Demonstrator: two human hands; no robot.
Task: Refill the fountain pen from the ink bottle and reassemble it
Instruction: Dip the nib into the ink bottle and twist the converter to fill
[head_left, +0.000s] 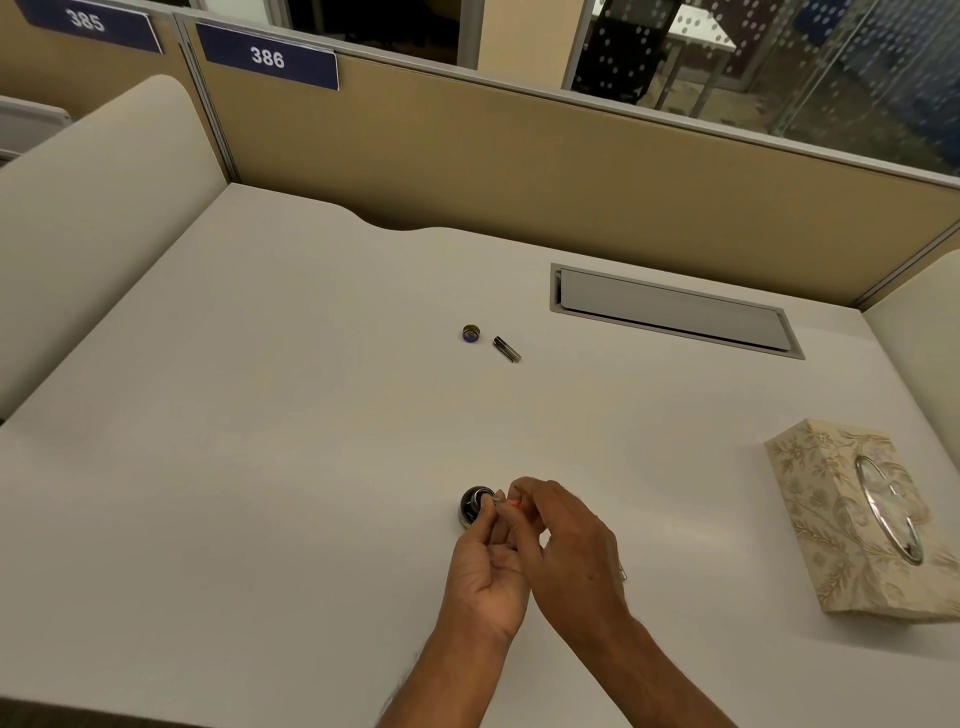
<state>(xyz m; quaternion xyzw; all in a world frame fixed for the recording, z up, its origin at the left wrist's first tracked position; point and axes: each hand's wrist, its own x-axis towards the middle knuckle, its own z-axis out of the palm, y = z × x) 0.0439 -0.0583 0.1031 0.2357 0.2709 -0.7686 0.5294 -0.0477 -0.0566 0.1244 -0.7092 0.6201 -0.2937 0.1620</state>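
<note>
A: Step in hand?

B: Filling stage, by the look of it. Both hands brought together low on the table (260, 467), just beside the open ink bottle (474, 506).

A: Left hand?

B: Left hand (485, 566) palm-up, fingers curled closed around the near end of a slim pen section (505, 501), seemingly the nib part with its ink converter; too small to tell for certain.

A: Right hand?

B: Right hand (566, 545) arched over from the right, fingertips pinched on the same section at a small orange-red band. Neither hand released. Tip of the section at or just over the mouth of the bottle; dipped or not, cannot tell.

A: Next move?

B: Probably a steady hold of the tip in the ink while the converter end is worked, then a wipe. Care called for: open bottle close to both wrists, easily tipped.

A: Farther off?

B: Tissue box (852, 519) at the right edge, well apart. Toward the middle of the table, bottle cap (471, 333) lying open side up, and just beside it a dark pen barrel (507, 348), untouched. Reassembly judged not yet begun.
</note>
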